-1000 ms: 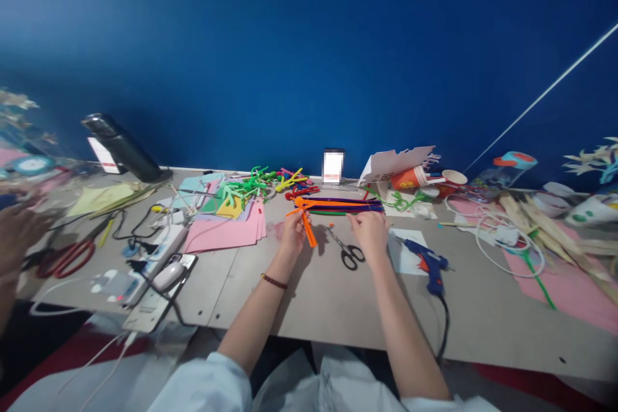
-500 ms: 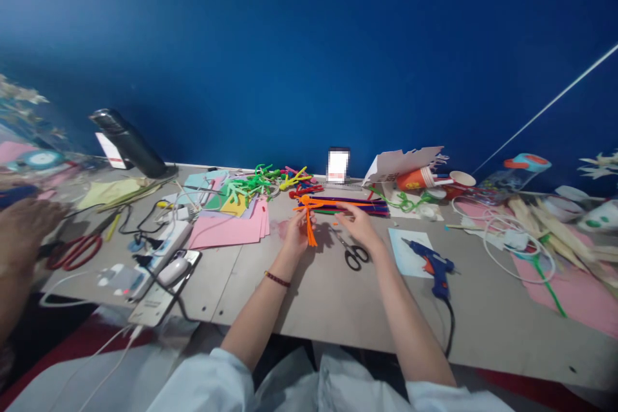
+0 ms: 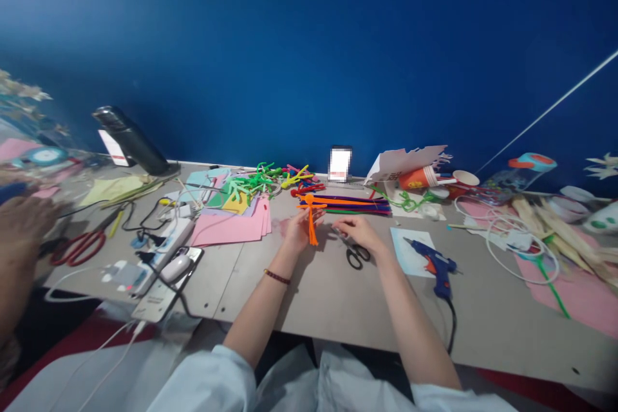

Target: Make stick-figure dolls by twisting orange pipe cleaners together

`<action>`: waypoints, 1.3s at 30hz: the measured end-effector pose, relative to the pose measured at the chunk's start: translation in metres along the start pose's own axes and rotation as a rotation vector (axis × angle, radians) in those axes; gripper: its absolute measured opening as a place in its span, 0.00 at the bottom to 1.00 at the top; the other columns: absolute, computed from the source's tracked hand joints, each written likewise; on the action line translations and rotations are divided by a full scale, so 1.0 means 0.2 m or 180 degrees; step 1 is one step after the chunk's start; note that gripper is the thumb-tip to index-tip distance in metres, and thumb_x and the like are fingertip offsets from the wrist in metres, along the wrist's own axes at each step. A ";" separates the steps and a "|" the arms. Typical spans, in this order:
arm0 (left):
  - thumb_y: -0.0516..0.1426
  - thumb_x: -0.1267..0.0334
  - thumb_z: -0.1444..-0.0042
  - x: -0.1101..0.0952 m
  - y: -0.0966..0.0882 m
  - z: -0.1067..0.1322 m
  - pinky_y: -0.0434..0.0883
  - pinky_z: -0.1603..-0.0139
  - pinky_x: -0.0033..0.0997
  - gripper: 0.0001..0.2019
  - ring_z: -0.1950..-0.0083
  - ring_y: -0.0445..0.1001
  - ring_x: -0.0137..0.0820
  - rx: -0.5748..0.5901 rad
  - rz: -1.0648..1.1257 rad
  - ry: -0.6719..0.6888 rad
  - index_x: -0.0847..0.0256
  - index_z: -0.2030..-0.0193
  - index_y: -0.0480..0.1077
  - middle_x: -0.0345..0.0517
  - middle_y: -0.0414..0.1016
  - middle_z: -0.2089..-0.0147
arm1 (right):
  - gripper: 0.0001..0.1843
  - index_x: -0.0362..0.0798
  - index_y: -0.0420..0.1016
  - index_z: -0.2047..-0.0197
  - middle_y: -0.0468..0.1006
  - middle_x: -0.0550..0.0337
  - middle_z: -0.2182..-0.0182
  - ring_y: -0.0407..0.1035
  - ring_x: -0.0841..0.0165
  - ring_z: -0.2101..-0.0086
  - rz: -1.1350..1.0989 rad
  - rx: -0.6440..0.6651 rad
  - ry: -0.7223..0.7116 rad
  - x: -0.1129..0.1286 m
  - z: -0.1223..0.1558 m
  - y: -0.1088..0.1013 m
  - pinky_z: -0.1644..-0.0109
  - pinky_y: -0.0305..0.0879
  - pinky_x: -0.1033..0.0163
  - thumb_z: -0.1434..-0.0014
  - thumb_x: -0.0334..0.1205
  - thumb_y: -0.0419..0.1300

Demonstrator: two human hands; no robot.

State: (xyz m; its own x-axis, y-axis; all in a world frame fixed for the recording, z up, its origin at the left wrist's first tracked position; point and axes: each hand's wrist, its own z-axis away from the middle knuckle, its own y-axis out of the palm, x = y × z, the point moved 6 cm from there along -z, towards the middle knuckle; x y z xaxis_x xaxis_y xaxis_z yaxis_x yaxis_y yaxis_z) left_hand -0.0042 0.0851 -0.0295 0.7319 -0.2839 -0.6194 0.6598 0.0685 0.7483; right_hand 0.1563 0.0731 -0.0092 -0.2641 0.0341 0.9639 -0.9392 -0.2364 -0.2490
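**Left hand (image 3: 297, 232) on orange figure (image 3: 311, 214), right hand (image 3: 361, 233) at black scissors (image 3: 358, 256)**

From where I stand: orange figure, fuzzy sticks, is mid-table, upright, strands hanging down. Left hand clamped on it, dark beaded bracelet (image 3: 277, 277) on that wrist. Right hand just to the right, apart from the figure, fingers bent over the scissors' blade end; can't tell if they grip anything. Scissors lie on the grey table (image 3: 333, 302), handles toward the near side.

Just beyond the hands: bundle of coloured sticks (image 3: 362, 205), mostly purple, some orange and green. Farther still, a phone (image 3: 340, 164) propped by the blue wall (image 3: 299, 58), screen blurred out.

Right of the right hand: blue glue gun (image 3: 437, 264), partly on a pale sheet (image 3: 403, 250). Far right: red paper cups (image 3: 416, 177) on their side.

Left of the left hand: pink sheets (image 3: 229, 233), green twisted pieces (image 3: 263, 175) beyond them. Farther left: power strip (image 3: 167, 246), red-handled scissors (image 3: 80, 248), dark bottle (image 3: 138, 145) leaning. Left edge: a co-worker's hand (image 3: 24, 225), blurred, grip unclear.
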 end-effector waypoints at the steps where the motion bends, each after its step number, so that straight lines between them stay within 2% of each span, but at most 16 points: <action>1: 0.61 0.64 0.50 0.00 -0.01 0.00 0.73 0.60 0.30 0.06 0.56 0.77 0.36 -0.0031 -0.0069 0.0052 0.63 0.67 0.73 0.51 0.77 0.61 | 0.16 0.44 0.79 0.67 0.73 0.63 0.80 0.62 0.74 0.79 0.0048 -0.0150 -0.0062 0.01 0.01 -0.05 0.74 0.58 0.68 0.51 0.48 0.60; 5: 0.62 0.63 0.52 -0.01 -0.03 -0.02 0.72 0.54 0.35 0.06 0.55 0.77 0.37 -0.0163 -0.0130 0.0267 0.62 0.67 0.72 0.51 0.77 0.62 | 0.17 0.45 0.80 0.68 0.75 0.60 0.78 0.66 0.71 0.77 0.0217 -0.0815 -0.0205 0.05 0.04 -0.27 0.71 0.63 0.65 0.52 0.50 0.60; 8: 0.61 0.65 0.52 -0.03 -0.07 -0.04 0.71 0.53 0.34 0.05 0.56 0.77 0.34 -0.0413 -0.0037 0.0436 0.61 0.67 0.72 0.48 0.77 0.63 | 0.19 0.45 0.81 0.68 0.76 0.58 0.77 0.67 0.70 0.77 0.0261 -0.1207 -0.0185 0.05 0.06 -0.41 0.70 0.64 0.64 0.54 0.52 0.61; 11: 0.60 0.66 0.51 -0.06 -0.12 -0.05 0.71 0.55 0.31 0.04 0.58 0.76 0.30 -0.0765 0.0061 0.0675 0.61 0.67 0.71 0.45 0.77 0.64 | 0.19 0.45 0.81 0.68 0.76 0.58 0.78 0.67 0.69 0.77 0.0264 -0.1644 -0.0060 0.03 0.10 -0.55 0.71 0.65 0.64 0.56 0.53 0.63; 14: 0.59 0.65 0.50 -0.11 -0.15 -0.05 0.71 0.58 0.28 0.03 0.60 0.76 0.28 -0.0967 0.0166 0.0870 0.60 0.68 0.70 0.43 0.76 0.65 | 0.18 0.46 0.80 0.68 0.77 0.58 0.77 0.69 0.69 0.76 0.0072 -0.2085 -0.0071 0.01 0.13 -0.67 0.69 0.68 0.63 0.56 0.52 0.63; 17: 0.59 0.64 0.50 -0.12 -0.15 -0.05 0.70 0.65 0.25 0.04 0.66 0.75 0.26 -0.0968 0.0245 0.0879 0.61 0.68 0.70 0.42 0.75 0.66 | 0.17 0.48 0.80 0.68 0.78 0.59 0.76 0.69 0.68 0.76 -0.0077 -0.2175 -0.0097 0.01 0.14 -0.73 0.68 0.70 0.61 0.55 0.52 0.63; 20: 0.60 0.64 0.51 -0.11 -0.12 -0.05 0.68 0.72 0.23 0.05 0.71 0.72 0.24 -0.0830 0.0275 0.0711 0.62 0.67 0.70 0.42 0.73 0.68 | 0.14 0.48 0.79 0.70 0.78 0.58 0.77 0.69 0.69 0.77 0.0002 -0.1815 -0.0031 0.02 0.10 -0.71 0.69 0.71 0.61 0.54 0.50 0.64; 24: 0.60 0.64 0.50 -0.09 -0.10 -0.05 0.67 0.74 0.23 0.05 0.74 0.70 0.23 -0.0715 0.0260 0.0568 0.62 0.68 0.70 0.40 0.72 0.71 | 0.15 0.45 0.80 0.69 0.78 0.54 0.75 0.71 0.69 0.75 0.0271 -0.0639 0.0152 0.07 0.03 -0.56 0.69 0.71 0.62 0.50 0.49 0.62; 27: 0.60 0.64 0.50 -0.10 -0.09 -0.05 0.66 0.75 0.22 0.05 0.75 0.69 0.22 -0.0702 0.0266 0.0596 0.62 0.68 0.70 0.40 0.71 0.72 | 0.15 0.47 0.80 0.60 0.81 0.52 0.66 0.73 0.67 0.74 0.0734 0.0072 0.0330 0.11 0.02 -0.45 0.70 0.70 0.63 0.48 0.47 0.61; 29: 0.60 0.64 0.50 -0.11 -0.09 -0.05 0.65 0.77 0.22 0.04 0.75 0.69 0.22 -0.0668 0.0286 0.0604 0.62 0.68 0.70 0.39 0.71 0.72 | 0.17 0.52 0.78 0.53 0.81 0.54 0.60 0.74 0.66 0.73 0.1296 0.0359 0.0229 0.15 0.03 -0.40 0.71 0.69 0.63 0.47 0.44 0.60; 31: 0.59 0.65 0.49 -0.11 -0.08 -0.05 0.65 0.78 0.21 0.03 0.76 0.69 0.22 -0.0653 0.0302 0.0545 0.62 0.68 0.70 0.40 0.72 0.73 | 0.17 0.54 0.78 0.52 0.81 0.55 0.59 0.74 0.64 0.70 0.1972 0.0232 -0.0019 0.22 0.05 -0.40 0.67 0.68 0.62 0.46 0.41 0.60; 34: 0.59 0.65 0.49 -0.10 -0.07 -0.05 0.65 0.78 0.21 0.03 0.77 0.68 0.22 -0.0619 0.0288 0.0429 0.62 0.67 0.70 0.40 0.71 0.73 | 0.12 0.53 0.80 0.59 0.81 0.55 0.59 0.74 0.59 0.62 0.2718 -0.0329 -0.0475 0.34 0.08 -0.42 0.59 0.67 0.58 0.44 0.41 0.58; 37: 0.59 0.64 0.49 -0.09 -0.06 -0.04 0.65 0.77 0.21 0.05 0.76 0.68 0.21 -0.0579 0.0227 0.0441 0.62 0.66 0.70 0.39 0.71 0.73 | 0.14 0.51 0.81 0.68 0.80 0.53 0.58 0.72 0.56 0.57 0.3008 -0.0740 -0.0910 0.44 0.08 -0.41 0.52 0.65 0.55 0.41 0.46 0.55; 39: 0.60 0.64 0.50 -0.09 -0.06 -0.04 0.65 0.77 0.21 0.06 0.76 0.68 0.21 -0.0590 0.0166 0.0469 0.61 0.65 0.69 0.38 0.71 0.73 | 0.15 0.50 0.81 0.64 0.77 0.53 0.51 0.69 0.55 0.51 0.3130 -0.0914 -0.1038 0.45 0.06 -0.40 0.47 0.62 0.53 0.40 0.44 0.53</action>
State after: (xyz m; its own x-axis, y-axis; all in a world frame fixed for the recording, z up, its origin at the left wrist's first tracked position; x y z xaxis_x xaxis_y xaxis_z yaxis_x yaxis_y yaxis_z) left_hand -0.0237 0.0963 -0.0282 0.7737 -0.1337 -0.6192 0.6305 0.2575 0.7322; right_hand 0.2112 0.0828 0.0983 -0.9007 -0.3173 0.2966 -0.3741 0.2196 -0.9010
